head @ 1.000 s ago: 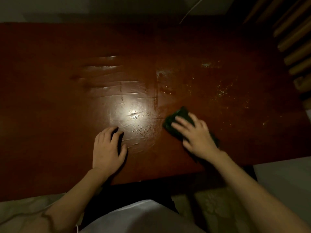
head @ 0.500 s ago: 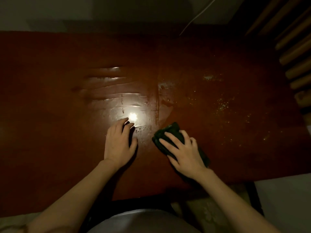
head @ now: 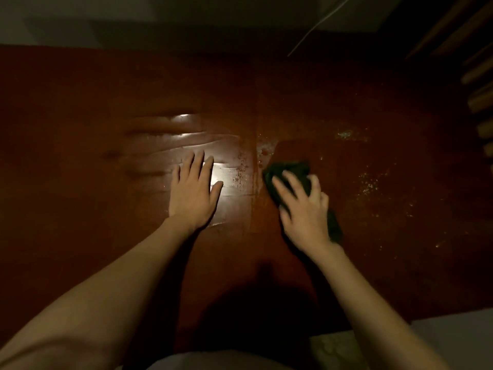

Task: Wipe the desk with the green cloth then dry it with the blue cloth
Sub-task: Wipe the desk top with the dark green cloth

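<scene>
the green cloth (head: 289, 173) lies on the surface (head: 80, 222) right of centre, under the right hand (head: 304, 212), whose grip is spread with fingers pressing on it, while the left hand (head: 193, 193) rests flat, grip apart. wet streaks (head: 170, 140) mark the left; specks (head: 369, 182) remain right, so wiping looks about half done, and no blue cloth shows.

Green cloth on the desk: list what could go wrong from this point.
1. The left hand lies flat on the wet, streaked patch of the desk; it may smear that patch or slip.
2. The right hand presses the green cloth near the centre, while specks to its right are unwiped and could be missed.
3. No blue cloth is in view, so drying may be delayed.
</scene>
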The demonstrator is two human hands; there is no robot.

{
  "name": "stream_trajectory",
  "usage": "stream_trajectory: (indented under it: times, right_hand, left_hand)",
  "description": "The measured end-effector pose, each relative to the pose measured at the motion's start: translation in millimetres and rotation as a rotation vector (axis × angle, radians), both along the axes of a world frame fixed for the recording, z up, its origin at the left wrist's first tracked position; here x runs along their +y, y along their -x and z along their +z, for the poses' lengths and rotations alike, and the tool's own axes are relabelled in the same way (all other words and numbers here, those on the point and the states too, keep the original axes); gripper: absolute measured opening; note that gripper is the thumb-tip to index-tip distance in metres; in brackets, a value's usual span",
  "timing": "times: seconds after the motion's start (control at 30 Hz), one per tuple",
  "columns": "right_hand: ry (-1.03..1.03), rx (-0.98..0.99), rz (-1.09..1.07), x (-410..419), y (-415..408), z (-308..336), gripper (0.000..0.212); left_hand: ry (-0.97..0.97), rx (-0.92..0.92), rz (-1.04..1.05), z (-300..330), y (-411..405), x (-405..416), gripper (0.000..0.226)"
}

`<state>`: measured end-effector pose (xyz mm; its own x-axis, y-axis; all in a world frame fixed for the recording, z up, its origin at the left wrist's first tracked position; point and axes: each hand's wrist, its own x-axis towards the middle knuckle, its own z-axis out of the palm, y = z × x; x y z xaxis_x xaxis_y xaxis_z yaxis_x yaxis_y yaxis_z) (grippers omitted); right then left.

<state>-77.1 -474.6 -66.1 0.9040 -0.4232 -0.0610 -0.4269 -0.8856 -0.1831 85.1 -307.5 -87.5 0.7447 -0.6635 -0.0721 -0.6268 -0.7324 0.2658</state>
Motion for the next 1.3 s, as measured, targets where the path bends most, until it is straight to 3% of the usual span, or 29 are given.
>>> stream_trajectory:
  times: [0.2, 0.53, 0.83, 1.0, 1.17, 1.3]
  right_hand:
    - [0.027, 0.045, 0.181, 37, 24, -2, 0.080]
    - [0.012, 0.073, -0.152, -57, -118, 5, 0.060]
    - [0.058, 0.063, -0.001, 30, -16, 0, 0.074]
    - [0.090, 0.101, -0.007, -9, -65, -1, 0.061]
    - [0.058, 0.152, -0.185, -81, -154, 2, 0.062]
    - [0.043, 0.075, -0.105, -54, -124, 2, 0.063]
  left_hand:
    - [-0.026, 0.025, 0.012, -4, 0, -3, 0.061]
    - [-0.032, 0.019, 0.025, -7, -2, -4, 0.058]
    - [-0.042, -0.018, 0.007, -10, -4, -3, 0.055]
    - [-0.032, -0.008, 0.016, -10, -4, -4, 0.054]
    - [-0.018, -0.011, 0.025, -11, -4, -1, 0.054]
    - [-0.006, -0.012, 0.042, -11, -5, -1, 0.054]
